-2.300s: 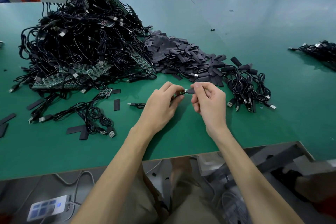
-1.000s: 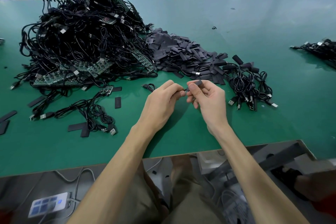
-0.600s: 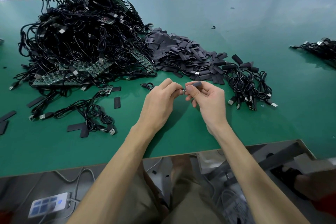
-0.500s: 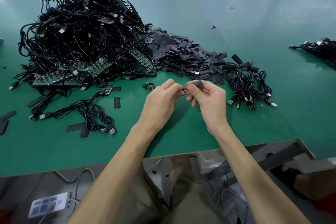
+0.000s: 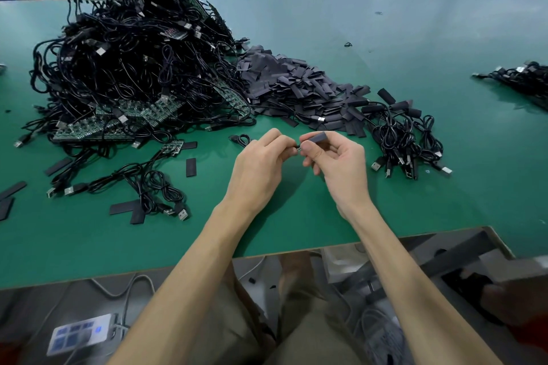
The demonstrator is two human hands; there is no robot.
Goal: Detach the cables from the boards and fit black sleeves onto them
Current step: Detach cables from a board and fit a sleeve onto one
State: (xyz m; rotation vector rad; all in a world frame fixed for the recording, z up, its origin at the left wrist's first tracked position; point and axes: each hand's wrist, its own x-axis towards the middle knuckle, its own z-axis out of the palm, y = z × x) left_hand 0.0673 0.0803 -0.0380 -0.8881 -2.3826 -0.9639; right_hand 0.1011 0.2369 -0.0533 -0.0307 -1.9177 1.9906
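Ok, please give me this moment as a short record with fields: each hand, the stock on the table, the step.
left hand: pinches the cable near its end
right hand: pinches a black sleeve
step: cable end at the sleeve mouth; depth inside cannot be told
sleeve pile: behind the hands on the green table
cable and board heap: far left of the table

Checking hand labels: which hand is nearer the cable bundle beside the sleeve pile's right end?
Right. The right hand is just left of the cable bundle; the left hand is farther left.
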